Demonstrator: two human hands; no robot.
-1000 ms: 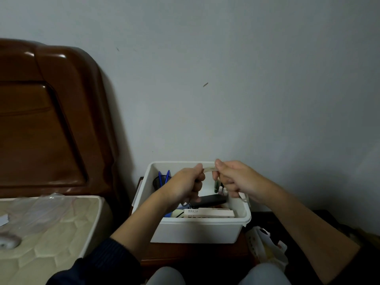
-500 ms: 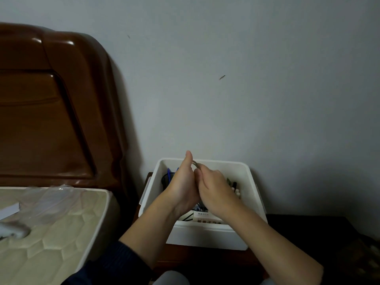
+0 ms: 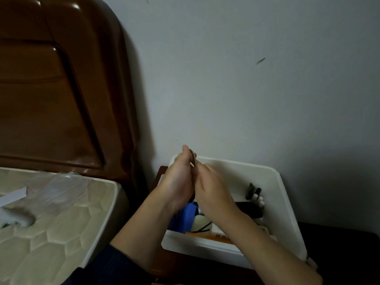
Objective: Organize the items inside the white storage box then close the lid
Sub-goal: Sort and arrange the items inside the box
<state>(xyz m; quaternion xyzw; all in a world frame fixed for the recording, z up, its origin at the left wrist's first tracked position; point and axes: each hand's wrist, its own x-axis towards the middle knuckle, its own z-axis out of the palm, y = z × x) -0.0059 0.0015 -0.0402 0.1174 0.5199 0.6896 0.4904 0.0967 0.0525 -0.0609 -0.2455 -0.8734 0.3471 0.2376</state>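
The white storage box (image 3: 285,204) stands open on a dark wooden nightstand, with no lid in view. Inside lie a blue item (image 3: 185,220), a black flat item (image 3: 249,208), dark pens with white-capped tubes (image 3: 255,194) and a white packet with an orange edge (image 3: 207,236). My left hand (image 3: 178,182) and my right hand (image 3: 211,190) are pressed together above the box's back left corner. Both pinch a small thin band-like thing (image 3: 192,159) between the fingertips; its shape is mostly hidden by the fingers.
A mattress (image 3: 51,219) with clear plastic wrap (image 3: 57,188) and a white strip (image 3: 12,197) lies at the left. A brown wooden headboard (image 3: 51,89) rises behind it. The grey wall stands right behind the box. The dark nightstand top (image 3: 339,243) extends to the right.
My hands were apart with the thin band stretched between them; they have come together at the box's back left. The view has shifted so the box sits further right.
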